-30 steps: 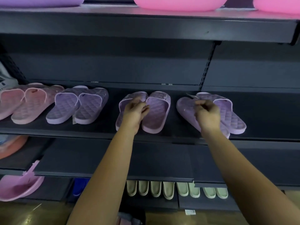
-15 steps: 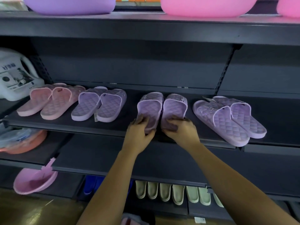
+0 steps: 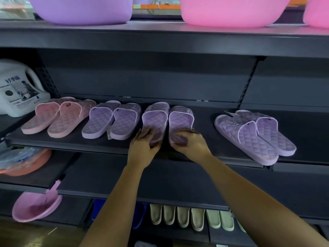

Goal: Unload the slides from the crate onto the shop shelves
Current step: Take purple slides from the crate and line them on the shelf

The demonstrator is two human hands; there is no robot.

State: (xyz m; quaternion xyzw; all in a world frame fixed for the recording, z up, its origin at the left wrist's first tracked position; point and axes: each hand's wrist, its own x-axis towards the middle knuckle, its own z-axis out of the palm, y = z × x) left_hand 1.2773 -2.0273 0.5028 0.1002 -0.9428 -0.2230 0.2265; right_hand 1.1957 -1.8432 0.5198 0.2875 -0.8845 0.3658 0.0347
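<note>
Presently both hands work at the front edge of the dark middle shelf (image 3: 204, 125), each on 1 slide of a lilac pair. The left hand (image 3: 143, 146) curls its fingers over the heel of the left slide (image 3: 155, 118), with the thumb on the inner side. The right hand (image 3: 192, 145) clasps the heel of the right slide (image 3: 180, 120) in much the same way. These 2 slides lie flat on the shelf, toes toward the back wall, just beside each other, with their heels near the front lip.

On the same shelf, just to the left, sits a 2nd lilac pair (image 3: 112, 120) with a small tag showing between its heels. Further left lies a pink pair (image 3: 57, 116); both pairs are angled slightly. Well apart to the right, a 3rd lilac pair (image 3: 254, 134) lies turned at a slant, 1 slide partly over the other, its nearer heel reaching the front lip.

A white jug (image 3: 16, 90) with a printed label stands at the far left, near the pink pair. On the upper shelf (image 3: 160, 36) rest a purple basin (image 3: 80, 9) and a pink basin (image 3: 231, 11). Lower down to the left are an orange basin (image 3: 23, 163) under clear wrap and a pink scoop (image 3: 35, 205). A row of pale slides (image 3: 192, 218) lines the lowest shelf, between the person's 2 forearms.
</note>
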